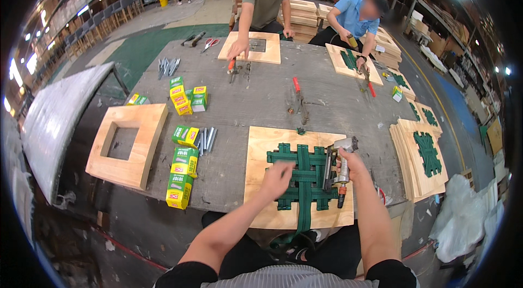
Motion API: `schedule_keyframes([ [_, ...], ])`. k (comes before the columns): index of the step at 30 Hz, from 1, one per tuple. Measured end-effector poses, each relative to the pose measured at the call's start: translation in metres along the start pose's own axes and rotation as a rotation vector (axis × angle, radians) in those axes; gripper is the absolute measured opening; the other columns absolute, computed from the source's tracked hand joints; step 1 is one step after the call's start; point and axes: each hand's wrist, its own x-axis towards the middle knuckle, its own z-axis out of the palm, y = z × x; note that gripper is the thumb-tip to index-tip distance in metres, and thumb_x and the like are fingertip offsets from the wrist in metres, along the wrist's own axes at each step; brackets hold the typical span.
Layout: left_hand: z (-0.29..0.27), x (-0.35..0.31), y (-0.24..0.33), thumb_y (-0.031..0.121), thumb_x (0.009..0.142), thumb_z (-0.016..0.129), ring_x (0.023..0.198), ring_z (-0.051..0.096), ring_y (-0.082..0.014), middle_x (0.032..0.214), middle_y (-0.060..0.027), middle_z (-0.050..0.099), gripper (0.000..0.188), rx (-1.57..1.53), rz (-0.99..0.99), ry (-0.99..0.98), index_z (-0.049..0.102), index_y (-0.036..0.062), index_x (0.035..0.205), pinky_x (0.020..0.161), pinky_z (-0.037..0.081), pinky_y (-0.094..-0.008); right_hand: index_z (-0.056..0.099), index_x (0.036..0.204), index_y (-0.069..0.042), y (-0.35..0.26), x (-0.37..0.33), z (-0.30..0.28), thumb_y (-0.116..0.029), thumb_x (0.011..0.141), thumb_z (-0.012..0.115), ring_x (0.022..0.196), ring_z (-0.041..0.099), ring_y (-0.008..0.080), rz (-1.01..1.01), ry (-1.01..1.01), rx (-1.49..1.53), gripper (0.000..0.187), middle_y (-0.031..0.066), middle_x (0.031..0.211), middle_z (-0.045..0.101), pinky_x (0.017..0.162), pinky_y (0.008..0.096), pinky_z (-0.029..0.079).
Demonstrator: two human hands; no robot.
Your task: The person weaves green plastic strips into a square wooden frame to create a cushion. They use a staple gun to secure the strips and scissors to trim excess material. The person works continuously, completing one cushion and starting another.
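Striped grey shirt (272, 277): bottom edge.
Green straps (303, 198): woven across a wooden panel (257, 149) on the desk (245, 100).
Right hand (354, 165): grip wrapped around a staple gun (329, 171).
Left hand (277, 180): over the straps; cannot tell its grip.

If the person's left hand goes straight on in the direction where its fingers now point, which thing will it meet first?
The left hand would probably meet the long middle green webbing strap first; depth is unclear, so it might instead pass just above it.
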Motion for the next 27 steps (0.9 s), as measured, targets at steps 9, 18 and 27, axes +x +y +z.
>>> schedule_keyframes([
  [9,0.005,-0.220,0.028,0.035,0.106,0.062,0.090,0.067,-0.0100,0.111,-0.0098,0.077,0.050,-0.179,-0.532,-0.553,0.062,-0.0030,0.139,0.083,0.055,-0.0274,0.065,0.116,0.000,0.010,0.036,-0.074,-0.041,0.097,0.073,0.073,0.068,0.0229,0.045,-0.049,-0.155,0.045,0.0096,0.094,0.069,0.064,0.0425,0.058],
  [18,0.060,-0.190,0.007,0.041,0.105,0.065,0.116,0.062,-0.0154,0.128,-0.0086,0.071,0.053,-0.313,-0.860,-0.492,0.065,-0.0014,0.137,0.101,0.048,-0.0309,0.074,0.107,0.006,0.004,-0.013,-0.082,-0.045,0.093,0.073,0.083,0.076,0.0369,-0.216,0.281,-1.208,0.053,0.0226,0.092,0.076,0.071,0.0477,0.060],
  [27,0.040,-0.201,0.057,0.041,0.111,0.053,0.113,0.067,-0.0158,0.125,-0.0069,0.073,0.049,-0.703,-0.839,-0.763,0.071,-0.0003,0.130,0.102,0.051,-0.0314,0.068,0.121,0.000,0.117,-0.122,-0.039,-0.043,0.108,0.052,0.082,0.075,0.0250,0.086,-0.338,-0.413,0.049,0.0198,0.104,0.076,0.068,0.0395,0.062],
])
